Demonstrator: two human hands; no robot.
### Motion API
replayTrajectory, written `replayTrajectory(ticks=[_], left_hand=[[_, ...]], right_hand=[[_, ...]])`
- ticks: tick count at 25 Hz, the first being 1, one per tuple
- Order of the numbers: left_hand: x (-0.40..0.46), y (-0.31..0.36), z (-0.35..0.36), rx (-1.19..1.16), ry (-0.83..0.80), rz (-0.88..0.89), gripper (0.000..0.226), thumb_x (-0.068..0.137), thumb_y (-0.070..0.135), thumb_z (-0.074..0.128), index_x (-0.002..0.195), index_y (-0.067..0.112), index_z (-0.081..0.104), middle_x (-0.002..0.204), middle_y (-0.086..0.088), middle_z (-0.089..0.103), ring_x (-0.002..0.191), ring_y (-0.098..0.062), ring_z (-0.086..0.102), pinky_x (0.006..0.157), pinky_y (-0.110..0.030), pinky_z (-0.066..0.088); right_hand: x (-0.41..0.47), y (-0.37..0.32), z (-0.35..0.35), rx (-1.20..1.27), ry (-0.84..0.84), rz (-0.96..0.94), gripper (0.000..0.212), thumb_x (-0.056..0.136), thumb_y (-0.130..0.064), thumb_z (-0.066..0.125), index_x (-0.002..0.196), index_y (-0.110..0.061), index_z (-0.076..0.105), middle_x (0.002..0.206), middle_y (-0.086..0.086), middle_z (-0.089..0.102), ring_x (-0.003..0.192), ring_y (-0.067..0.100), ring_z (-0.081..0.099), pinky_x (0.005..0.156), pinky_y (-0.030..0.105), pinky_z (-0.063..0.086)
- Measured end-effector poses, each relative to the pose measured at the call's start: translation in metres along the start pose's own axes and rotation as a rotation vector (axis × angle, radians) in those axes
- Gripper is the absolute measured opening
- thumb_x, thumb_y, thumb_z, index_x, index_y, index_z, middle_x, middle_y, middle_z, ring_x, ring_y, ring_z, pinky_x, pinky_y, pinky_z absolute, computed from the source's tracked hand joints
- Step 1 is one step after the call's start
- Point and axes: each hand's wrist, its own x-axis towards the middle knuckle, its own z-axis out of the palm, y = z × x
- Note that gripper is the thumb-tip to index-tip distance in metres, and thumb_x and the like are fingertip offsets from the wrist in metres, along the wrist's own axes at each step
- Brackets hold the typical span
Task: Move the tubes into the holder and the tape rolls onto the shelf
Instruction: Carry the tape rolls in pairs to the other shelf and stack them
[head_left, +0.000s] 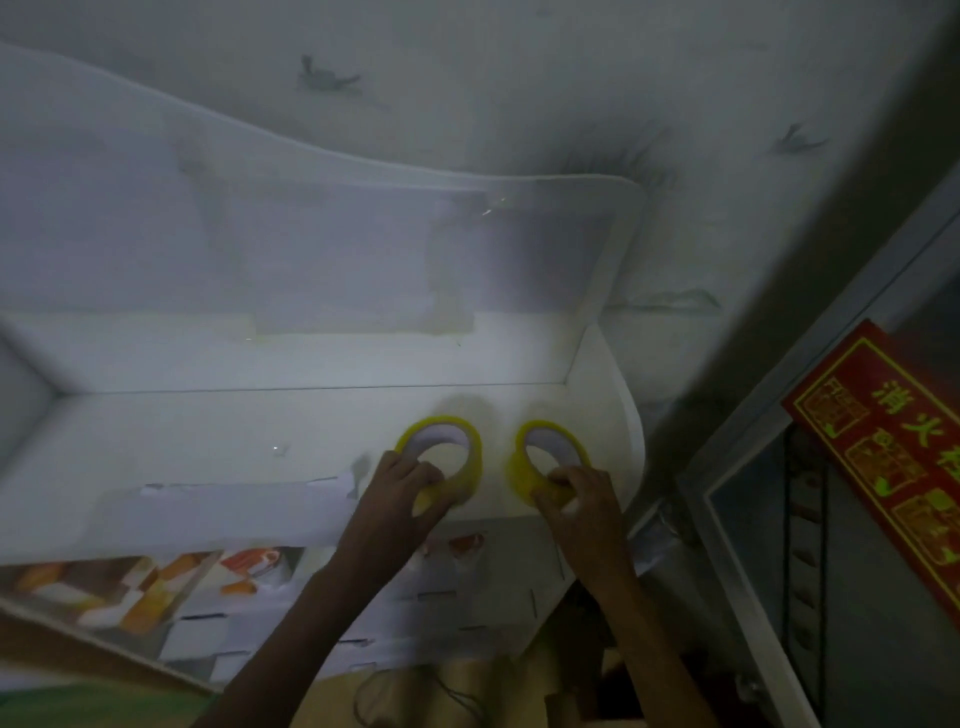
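Note:
Two yellow tape rolls stand side by side on the right part of a white shelf (208, 436). My left hand (402, 483) grips the near rim of the left tape roll (465, 447), with a finger hooked through its hole. The right tape roll (524, 470) is held the same way by my right hand (582, 499). Both rolls touch the shelf surface and lean slightly. No tubes or holder can be made out in this dim view.
The shelf has a white back panel and a curved right side wall (618, 395). Below its front edge sit boxes with orange prints (156, 582). A red sign with yellow characters (883, 441) hangs on a metal frame at the right. The wall behind is stained.

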Motion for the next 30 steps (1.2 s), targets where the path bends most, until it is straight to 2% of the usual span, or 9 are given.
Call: replayTrajectory(ticks=[4, 7, 10, 13, 16, 19, 22, 26, 30], left_hand=[[-0.016, -0.013, -0.058, 0.088, 0.101, 0.015, 0.03, 0.083, 0.039, 0.06, 0.082, 0.01, 0.067, 0.08, -0.002, 0.062, 0.082, -0.02, 0.046, 0.069, -0.028, 0.039], [-0.04, -0.03, -0.102, 0.128, 0.159, -0.029, 0.029, 0.086, 0.039, 0.061, 0.083, 0.01, 0.066, 0.081, -0.002, 0.062, 0.082, -0.021, 0.048, 0.069, -0.028, 0.04], [-0.071, -0.049, -0.154, 0.183, 0.202, -0.119, 0.03, 0.088, 0.04, 0.061, 0.084, 0.011, 0.066, 0.084, -0.001, 0.063, 0.084, -0.022, 0.052, 0.072, -0.028, 0.042], [-0.106, -0.068, -0.219, 0.253, 0.272, -0.181, 0.031, 0.088, 0.041, 0.061, 0.084, 0.01, 0.067, 0.083, 0.0, 0.063, 0.085, -0.022, 0.053, 0.071, -0.029, 0.043], [-0.155, -0.082, -0.295, 0.319, 0.365, -0.249, 0.032, 0.09, 0.041, 0.06, 0.085, 0.01, 0.066, 0.082, 0.0, 0.062, 0.085, -0.02, 0.053, 0.07, -0.027, 0.042], [-0.208, -0.099, -0.368, 0.377, 0.456, -0.307, 0.032, 0.091, 0.041, 0.059, 0.084, 0.01, 0.066, 0.082, 0.0, 0.061, 0.085, -0.018, 0.052, 0.072, -0.023, 0.04], [-0.265, -0.126, -0.436, 0.46, 0.51, -0.388, 0.036, 0.091, 0.045, 0.056, 0.084, 0.011, 0.066, 0.081, 0.0, 0.061, 0.084, -0.018, 0.052, 0.073, -0.022, 0.04], [-0.329, -0.16, -0.503, 0.566, 0.586, -0.476, 0.027, 0.087, 0.037, 0.063, 0.083, 0.01, 0.066, 0.081, 0.001, 0.062, 0.082, -0.02, 0.054, 0.071, -0.025, 0.043], [-0.373, -0.202, -0.556, 0.668, 0.656, -0.587, 0.021, 0.079, 0.029, 0.074, 0.083, 0.009, 0.067, 0.081, 0.002, 0.063, 0.083, -0.02, 0.055, 0.072, -0.023, 0.043]], right_hand=[[0.004, -0.046, 0.012, 0.13, -0.028, -0.1, 0.018, 0.074, -0.028, 0.073, 0.088, -0.021, 0.064, 0.086, -0.003, 0.06, 0.086, 0.008, 0.048, 0.078, 0.007, 0.033], [0.002, -0.095, 0.031, 0.222, -0.09, -0.121, 0.02, 0.073, -0.02, 0.079, 0.087, -0.022, 0.065, 0.087, -0.006, 0.059, 0.087, 0.008, 0.051, 0.079, 0.002, 0.033], [-0.003, -0.152, 0.055, 0.298, -0.169, -0.18, 0.019, 0.074, -0.021, 0.079, 0.087, -0.026, 0.065, 0.091, -0.018, 0.056, 0.087, 0.005, 0.053, 0.079, 0.004, 0.035], [-0.013, -0.217, 0.086, 0.37, -0.242, -0.244, 0.017, 0.076, -0.023, 0.078, 0.089, -0.025, 0.067, 0.094, -0.016, 0.058, 0.09, 0.0, 0.055, 0.078, 0.008, 0.039], [-0.035, -0.293, 0.123, 0.439, -0.324, -0.316, 0.029, 0.075, -0.013, 0.081, 0.087, -0.034, 0.064, 0.092, -0.016, 0.061, 0.091, 0.001, 0.057, 0.077, 0.012, 0.042], [-0.065, -0.37, 0.162, 0.501, -0.401, -0.402, 0.034, 0.075, -0.014, 0.081, 0.087, -0.039, 0.062, 0.097, -0.022, 0.06, 0.093, 0.004, 0.059, 0.078, 0.014, 0.043], [-0.1, -0.447, 0.209, 0.558, -0.476, -0.477, 0.025, 0.077, -0.02, 0.08, 0.089, -0.036, 0.064, 0.098, -0.019, 0.06, 0.094, 0.005, 0.06, 0.078, 0.015, 0.044], [-0.144, -0.536, 0.266, 0.638, -0.584, -0.595, 0.014, 0.079, -0.043, 0.07, 0.09, -0.038, 0.062, 0.1, -0.02, 0.059, 0.095, 0.001, 0.058, 0.077, 0.011, 0.042], [-0.179, -0.609, 0.334, 0.67, -0.712, -0.701, 0.014, 0.082, -0.036, 0.071, 0.092, -0.034, 0.061, 0.094, -0.021, 0.06, 0.095, -0.003, 0.053, 0.075, 0.007, 0.039]])
